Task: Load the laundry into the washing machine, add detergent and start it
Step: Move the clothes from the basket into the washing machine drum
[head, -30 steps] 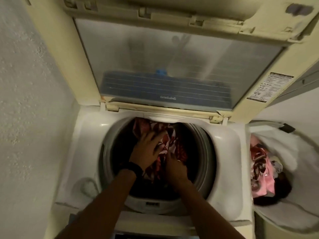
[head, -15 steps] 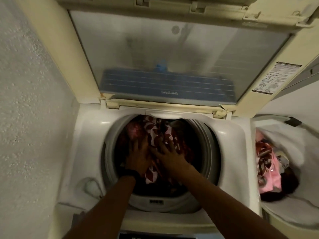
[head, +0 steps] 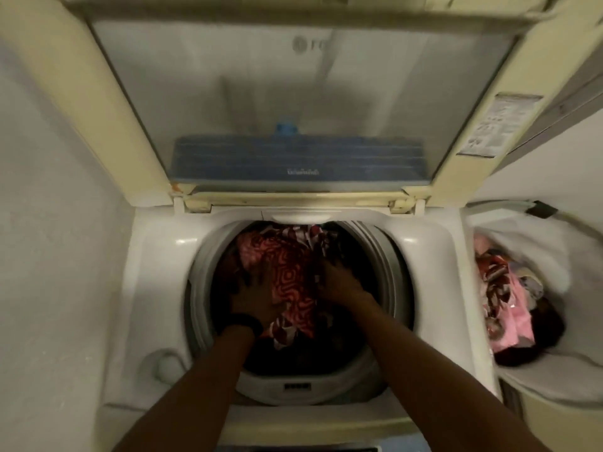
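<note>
**Both hands down in the drum, pressing the patterned cloth**

Head view: the left hand (head: 253, 300), a dark band at its wrist, lies flat with fingers spread on the red-and-white patterned cloth (head: 288, 278) inside the round drum of the white top-loading washing machine (head: 156, 272). The right hand (head: 339, 282) rests on the same cloth's right edge; blur hides whether its fingers curl round the fabric. The hinged translucent lid (head: 293, 109) stands upright behind. More pink and red laundry (head: 505, 305) sits in the white laundry basket (head: 554, 380) just right of the machine.

Half a second ago the hands lay close together mid-drum; now they sit apart, with the cloth bunched between them.
</note>
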